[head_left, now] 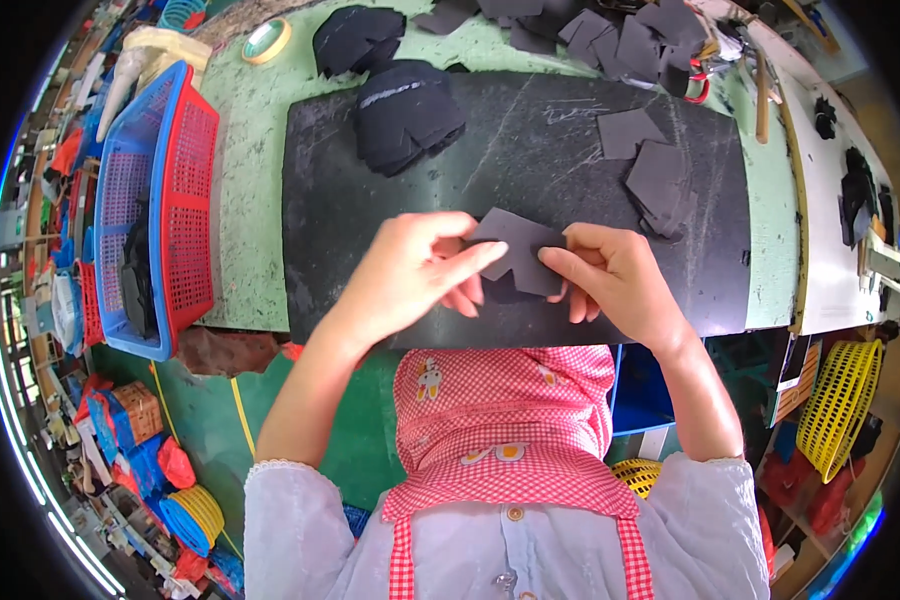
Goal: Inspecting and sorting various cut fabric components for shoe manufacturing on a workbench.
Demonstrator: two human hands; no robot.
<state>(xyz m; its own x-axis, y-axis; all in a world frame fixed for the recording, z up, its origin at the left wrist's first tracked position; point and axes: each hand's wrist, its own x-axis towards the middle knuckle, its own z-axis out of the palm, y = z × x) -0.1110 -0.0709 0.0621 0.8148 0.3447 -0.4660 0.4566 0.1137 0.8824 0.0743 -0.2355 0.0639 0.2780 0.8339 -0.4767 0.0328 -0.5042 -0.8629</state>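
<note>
Between my two hands is a small dark grey cut piece (522,243) of thin sheet material, with angled edges and a notch at its lower side. My left hand (425,265) pinches its left end between thumb and fingers. On the other end, my right hand (610,270) grips with the thumb on top. Both hands are just above the near part of a black mat (530,165). To the right on the mat lie a loose five-sided dark piece (628,133) and a fanned pile of similar pieces (662,190). A stack of larger black notched pieces (410,115) sits at the mat's far left.
Another black stack (358,40) and a heap of dark pieces (635,45) lie at the back of the green table (250,180). Red-handled scissors (698,82) and a tape roll (267,41) are there too. Blue and red baskets (185,210) stand at left, a yellow basket (840,410) at right.
</note>
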